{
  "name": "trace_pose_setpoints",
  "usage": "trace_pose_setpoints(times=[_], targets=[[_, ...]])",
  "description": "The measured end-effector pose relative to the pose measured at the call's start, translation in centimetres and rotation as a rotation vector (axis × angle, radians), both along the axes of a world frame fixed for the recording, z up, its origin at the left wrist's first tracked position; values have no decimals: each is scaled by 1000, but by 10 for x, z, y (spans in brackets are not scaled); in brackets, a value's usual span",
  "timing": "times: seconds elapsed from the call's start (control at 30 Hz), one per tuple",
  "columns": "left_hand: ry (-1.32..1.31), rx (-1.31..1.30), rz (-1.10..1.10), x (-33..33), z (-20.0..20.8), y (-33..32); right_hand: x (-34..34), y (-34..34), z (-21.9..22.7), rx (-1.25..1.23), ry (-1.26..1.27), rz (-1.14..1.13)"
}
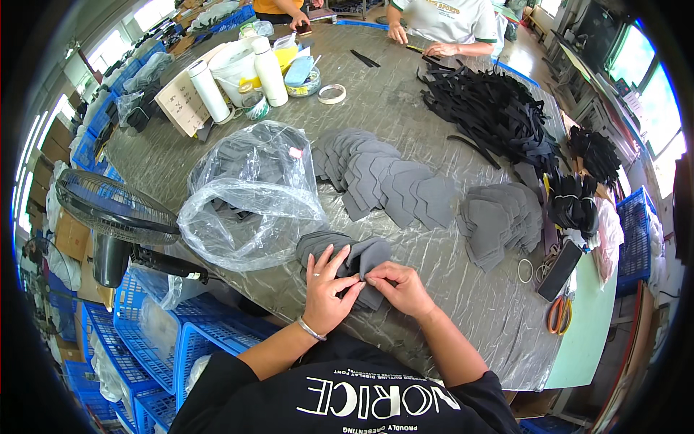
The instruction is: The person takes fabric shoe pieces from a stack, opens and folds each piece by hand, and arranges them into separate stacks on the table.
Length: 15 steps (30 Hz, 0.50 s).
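Grey fabric piece (371,254) pinched two-handed

The piece stands curled at lower centre of the frame, over a grey stack (312,248). The left hand (327,288) and right hand (402,289) each have their grip drawn to a thumb-and-finger pinch on its edge, presumably for fine control. The left hand's other fingers spread over the stack, likely steadying it. Mid-frame, grey cutouts (390,182) fan across the tabletop (394,90), perhaps for easy picking; black strips (491,112) lie apart, upper right.
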<state>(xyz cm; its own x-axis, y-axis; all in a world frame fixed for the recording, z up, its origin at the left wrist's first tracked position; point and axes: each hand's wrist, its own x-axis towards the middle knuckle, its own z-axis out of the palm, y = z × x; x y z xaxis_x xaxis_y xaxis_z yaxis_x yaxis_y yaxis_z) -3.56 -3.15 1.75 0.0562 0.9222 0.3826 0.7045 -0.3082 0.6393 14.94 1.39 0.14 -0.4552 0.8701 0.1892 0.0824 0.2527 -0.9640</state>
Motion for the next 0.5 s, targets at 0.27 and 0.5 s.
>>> trace_pose_setpoints(times=[0.27,0.5], targets=[[19,-7,-24,1,4,-2,-8,-8,4,-79,37,-87],[15,-37,-16,0,4,1,-14,-14,14,23,-44,-224]])
